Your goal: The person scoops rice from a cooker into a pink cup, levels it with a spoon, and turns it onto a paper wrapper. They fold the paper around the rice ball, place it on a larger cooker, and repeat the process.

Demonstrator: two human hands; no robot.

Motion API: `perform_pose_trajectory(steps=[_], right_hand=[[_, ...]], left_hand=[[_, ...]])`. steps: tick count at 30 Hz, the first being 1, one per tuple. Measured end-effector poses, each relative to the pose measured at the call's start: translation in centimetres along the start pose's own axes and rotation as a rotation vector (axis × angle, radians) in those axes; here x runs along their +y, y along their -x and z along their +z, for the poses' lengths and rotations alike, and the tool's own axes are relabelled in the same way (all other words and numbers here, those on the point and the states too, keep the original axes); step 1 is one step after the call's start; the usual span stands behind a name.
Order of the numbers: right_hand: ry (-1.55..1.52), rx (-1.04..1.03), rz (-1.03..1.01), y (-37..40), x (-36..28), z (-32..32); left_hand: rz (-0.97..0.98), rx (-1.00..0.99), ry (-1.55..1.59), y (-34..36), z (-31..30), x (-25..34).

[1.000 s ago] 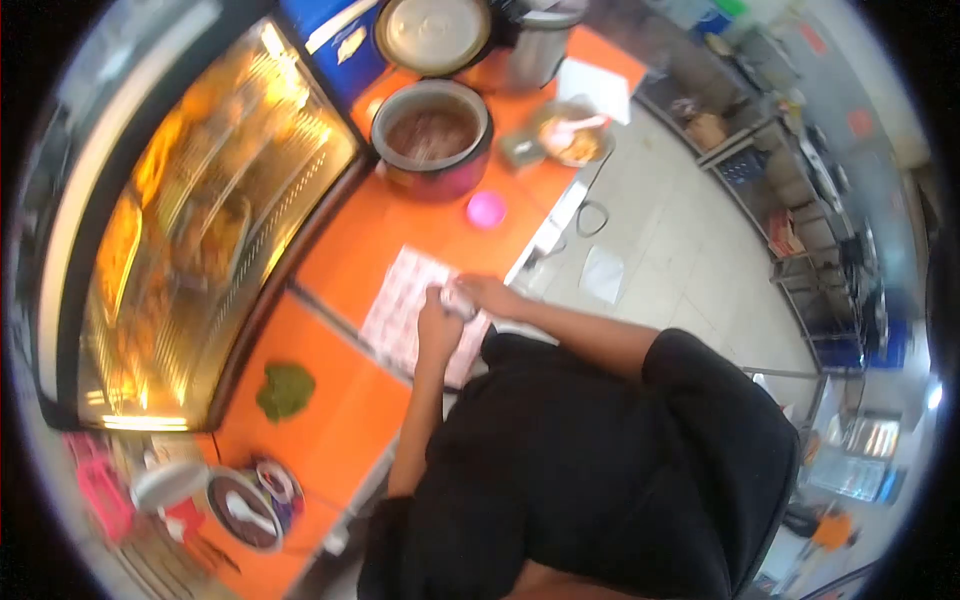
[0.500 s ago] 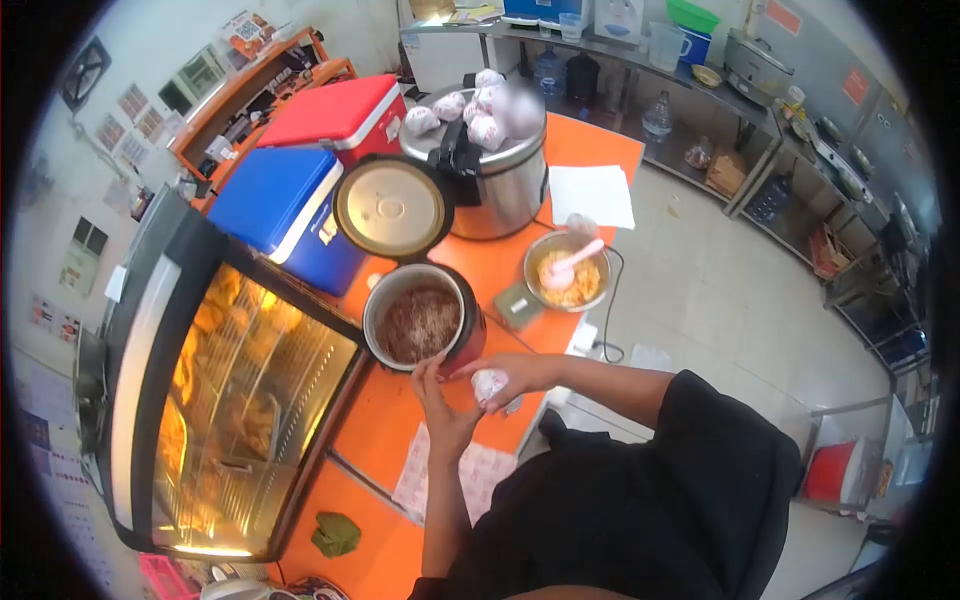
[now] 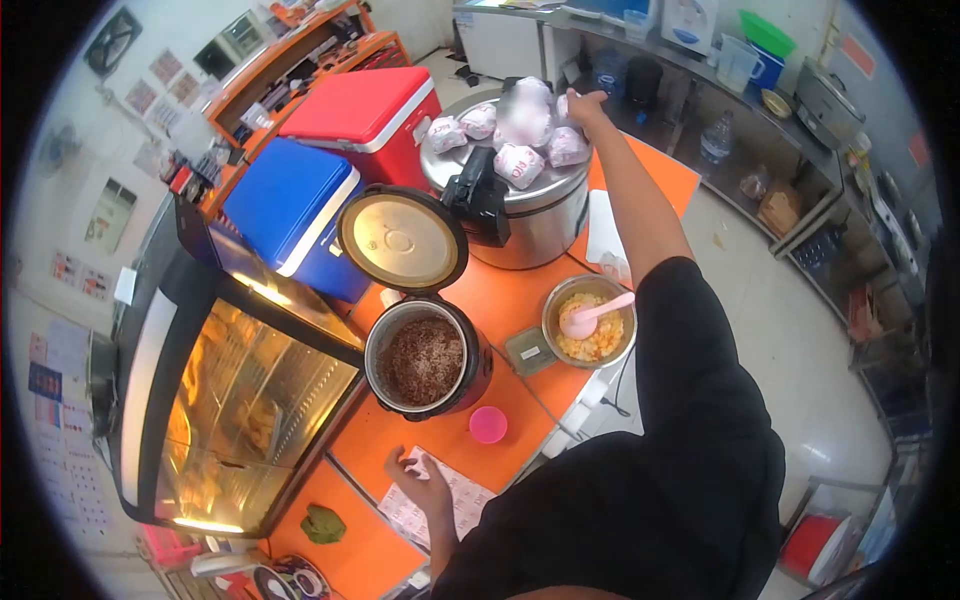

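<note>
My right hand [image 3: 587,106] reaches across to the lid of the large steel pot [image 3: 520,225], its fingers closed around a round paper-wrapped bundle [image 3: 565,104] at the edge of a pile. Several similar white bundles with red print [image 3: 519,166] sit on that lid. Over the printed wrapping paper [image 3: 462,505], near the front edge, my left hand [image 3: 422,486] is empty with its fingers apart. A pink cup [image 3: 488,425] stands beside the open rice cooker [image 3: 375,350], which holds reddish-brown rice [image 3: 422,362]. To its right, a bowl of yellow-orange food [image 3: 590,330] has a pink spoon [image 3: 598,314] in it.
A lit glass food warmer [image 3: 270,400] borders the orange table [image 3: 375,420] on the left. Blue [image 3: 285,200] and red [image 3: 355,105] cooler boxes stand behind. A small scale [image 3: 528,352] adjoins the bowl, and green leaves [image 3: 323,524] lie near the front. Steel shelving [image 3: 745,180] lines the back.
My right hand has carried the wrapped bundle from in front of the rice cooker to the pile on the pot lid. My left hand has drawn back over the paper; the pink cup is now visible.
</note>
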State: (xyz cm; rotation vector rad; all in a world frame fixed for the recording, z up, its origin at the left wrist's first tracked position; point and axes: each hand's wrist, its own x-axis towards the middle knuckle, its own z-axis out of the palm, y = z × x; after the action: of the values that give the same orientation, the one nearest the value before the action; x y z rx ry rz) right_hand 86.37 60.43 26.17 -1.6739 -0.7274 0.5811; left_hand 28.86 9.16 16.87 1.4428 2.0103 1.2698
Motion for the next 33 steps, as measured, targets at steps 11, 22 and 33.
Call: perform_pose_trajectory(steps=[11, 22, 33], right_hand=[[0.646, 0.398, -0.950, 2.7, 1.3, -9.3], [0.617, -1.323, 0.031, 55.9, 23.8, 2.2], [0.064, -1.380, 0.553, 62.1, 24.5, 3.8]], left_hand=[[-0.180, 0.283, -0.182, 2.6, -7.3, -6.1], [-0.269, 0.623, -0.288, 4.7, -20.0, -11.8], [-0.362, 0.813, -0.736, 4.4, -53.0, -27.5]])
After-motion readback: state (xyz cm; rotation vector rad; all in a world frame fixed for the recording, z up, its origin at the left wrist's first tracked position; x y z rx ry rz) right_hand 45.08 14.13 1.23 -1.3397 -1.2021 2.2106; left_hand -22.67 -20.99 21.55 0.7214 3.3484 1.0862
